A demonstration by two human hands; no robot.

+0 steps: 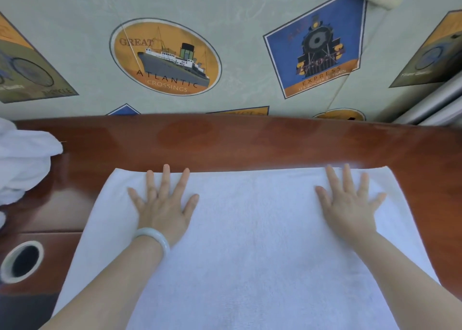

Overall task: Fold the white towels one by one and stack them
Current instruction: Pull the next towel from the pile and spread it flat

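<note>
Left hand and right hand, fingers spread, flat on white towel.

Hands on towel on table

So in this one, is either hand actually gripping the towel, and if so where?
Nothing is gripped. The left hand and right hand lie flat, fingers spread, pressing on the white towel near its far edge.

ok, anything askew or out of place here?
Nothing stands out. The towel lies flat on the desk under the left hand and right hand, both palms down; the rumpled pile at far left is only unfolded towels.
</note>
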